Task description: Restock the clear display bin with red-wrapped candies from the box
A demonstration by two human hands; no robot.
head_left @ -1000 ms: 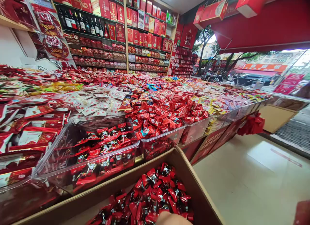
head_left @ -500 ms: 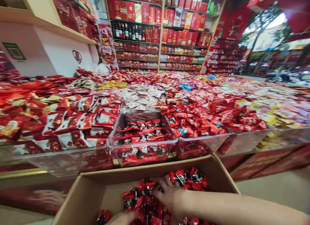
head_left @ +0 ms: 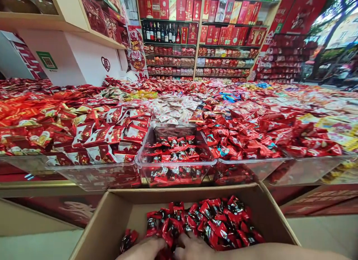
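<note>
An open cardboard box in front of me holds a loose heap of wrapped candies in red and black wrappers. Low in the box, my left hand curls into the near side of the heap, fingertips partly buried. Close beside it, my right hand has bent fingers closed down on candies, with several wrappers between the two hands. Just beyond the box, a clear plastic bin contains a low layer of the same red and black candies.
Heaped bins flank the clear one: red and white packets on the left, red wrapped sweets on the right, white packets behind. Shelves with red boxes and bottles stand at the back. Tiled floor shows at right.
My right hand has drawn back toward me, beside my left hand, baring more of the heap. Candies have shifted with it. The view has turned slightly left.
</note>
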